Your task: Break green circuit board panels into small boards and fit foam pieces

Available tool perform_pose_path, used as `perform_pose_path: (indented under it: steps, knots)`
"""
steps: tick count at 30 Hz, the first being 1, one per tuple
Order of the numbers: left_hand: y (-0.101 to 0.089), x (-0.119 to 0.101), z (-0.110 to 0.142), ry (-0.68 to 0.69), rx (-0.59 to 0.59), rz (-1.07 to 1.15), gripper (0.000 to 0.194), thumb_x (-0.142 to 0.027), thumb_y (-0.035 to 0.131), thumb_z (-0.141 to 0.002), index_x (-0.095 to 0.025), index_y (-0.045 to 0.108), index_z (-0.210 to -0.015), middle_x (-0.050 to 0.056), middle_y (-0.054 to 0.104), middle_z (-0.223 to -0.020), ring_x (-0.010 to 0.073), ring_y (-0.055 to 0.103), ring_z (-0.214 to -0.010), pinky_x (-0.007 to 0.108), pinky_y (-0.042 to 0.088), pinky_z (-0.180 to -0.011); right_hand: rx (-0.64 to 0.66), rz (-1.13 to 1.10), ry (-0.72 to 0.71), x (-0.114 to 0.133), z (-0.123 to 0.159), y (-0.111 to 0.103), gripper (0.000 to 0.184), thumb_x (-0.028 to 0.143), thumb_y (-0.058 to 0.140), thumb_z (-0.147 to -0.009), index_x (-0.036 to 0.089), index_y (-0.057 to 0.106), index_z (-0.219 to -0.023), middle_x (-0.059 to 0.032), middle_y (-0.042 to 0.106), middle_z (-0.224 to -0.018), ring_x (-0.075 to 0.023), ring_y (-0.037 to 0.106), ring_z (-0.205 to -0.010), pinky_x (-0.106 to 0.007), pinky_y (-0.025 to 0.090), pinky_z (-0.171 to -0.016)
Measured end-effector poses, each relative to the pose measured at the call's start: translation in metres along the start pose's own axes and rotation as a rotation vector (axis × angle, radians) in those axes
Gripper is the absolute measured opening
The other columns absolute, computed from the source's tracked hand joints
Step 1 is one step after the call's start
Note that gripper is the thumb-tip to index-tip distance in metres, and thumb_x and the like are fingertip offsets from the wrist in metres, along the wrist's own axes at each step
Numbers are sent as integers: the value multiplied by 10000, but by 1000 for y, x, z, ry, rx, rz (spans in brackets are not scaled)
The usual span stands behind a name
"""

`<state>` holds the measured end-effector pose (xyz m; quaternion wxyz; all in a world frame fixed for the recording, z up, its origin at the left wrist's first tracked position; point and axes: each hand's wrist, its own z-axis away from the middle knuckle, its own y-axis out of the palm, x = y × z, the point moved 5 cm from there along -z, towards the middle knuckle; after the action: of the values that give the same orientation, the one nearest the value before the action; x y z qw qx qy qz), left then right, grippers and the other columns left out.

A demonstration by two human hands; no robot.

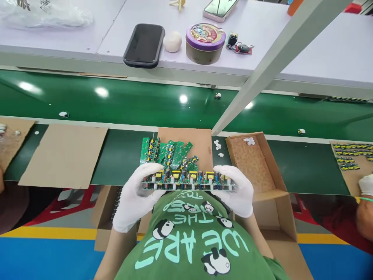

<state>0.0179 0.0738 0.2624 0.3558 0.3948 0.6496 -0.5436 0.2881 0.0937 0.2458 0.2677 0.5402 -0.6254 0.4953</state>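
Observation:
Both my hands wear white gloves and grip the two ends of a long circuit board panel (190, 181) with rows of yellow transformers, capacitors and other parts. My left hand (140, 194) closes on its left end, thumb and fingers on opposite edges. On the right end, my right hand (234, 190) holds the same way. The panel is level, close in front of my shirt. Just beyond it, a pile of green circuit boards (175, 151) lies partly on a cardboard sheet (201, 142); some show parts, others bare green faces.
An open cardboard box (253, 163) with white pieces (249, 141) stands at right. A green conveyor belt (145, 101) crosses beyond, carrying small scattered boards. A slanted metal post (271, 58) rises at right. The shelf holds a phone (145, 44) and a round tin (205, 42). Co-workers' hands show at both edges.

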Motion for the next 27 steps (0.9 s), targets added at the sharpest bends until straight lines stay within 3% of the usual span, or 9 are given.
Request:
perform_pose_path:
  steps: [4,7,10,12,14,18,21,24,27]
  knots:
    - [6,-10,-4,13,10,-18,395,-191,710,-772,-249,602,-1147,59,642,-1158,239,578,-1135,408,490,-996,-27,-21,31,-3,2,-13,506,241,786,-726,291,584,-1187,-67,666,-1130,-240,639,-1031,-418,541,-894]
    - [25,6,-3,-149,128,114,417,-318,702,-780,-227,605,-1175,94,593,-1272,292,515,-1233,448,440,-1054,-1,-85,249,-31,6,-13,511,218,748,-737,268,564,-1211,-66,661,-1127,-227,645,-1031,-408,542,-910]
    - [64,53,13,-498,279,431,395,-442,647,-806,-195,620,-1114,121,593,-1230,297,563,-1149,457,492,-987,29,-172,547,-89,22,-1,572,244,705,-748,241,490,-1278,-70,649,-1139,-208,644,-1016,-380,555,-879]
    - [94,93,34,-803,309,640,356,-465,670,-778,-209,605,-1016,80,616,-1052,244,615,-967,436,564,-849,61,-172,674,-134,39,15,529,299,706,-719,217,524,-1209,-82,630,-1161,-215,629,-1013,-361,567,-827]
    - [117,127,55,-986,287,740,316,-440,732,-709,-202,563,-828,30,585,-878,185,596,-826,391,579,-775,131,-206,757,-173,58,37,496,354,702,-693,202,564,-1145,-89,616,-1195,-224,612,-1035,-354,568,-818]
    - [134,163,81,-1005,200,720,336,-435,736,-678,-204,504,-750,-15,511,-733,142,551,-680,329,565,-659,119,-229,826,-219,83,81,567,400,673,-678,191,556,-1192,-104,627,-1188,-221,638,-911,-380,584,-741]
    - [131,173,84,-957,120,701,352,-464,707,-698,-212,470,-763,-26,494,-729,133,547,-668,312,558,-666,41,-201,825,-231,81,101,556,369,675,-686,209,546,-1203,-94,617,-1201,-217,626,-957,-402,551,-866]
    - [124,183,76,-895,30,687,372,-506,666,-732,-226,449,-847,-10,521,-883,143,583,-791,325,568,-745,-22,-201,799,-234,66,108,497,360,680,-688,208,550,-1143,-79,623,-1139,-207,618,-963,-397,528,-917]
    - [117,194,61,-825,-24,662,499,-557,642,-750,-245,460,-1095,39,518,-1126,171,619,-932,341,572,-798,-45,-242,787,-235,50,107,469,370,691,-660,211,527,-1070,-46,612,-1031,-180,615,-866,-362,575,-788]
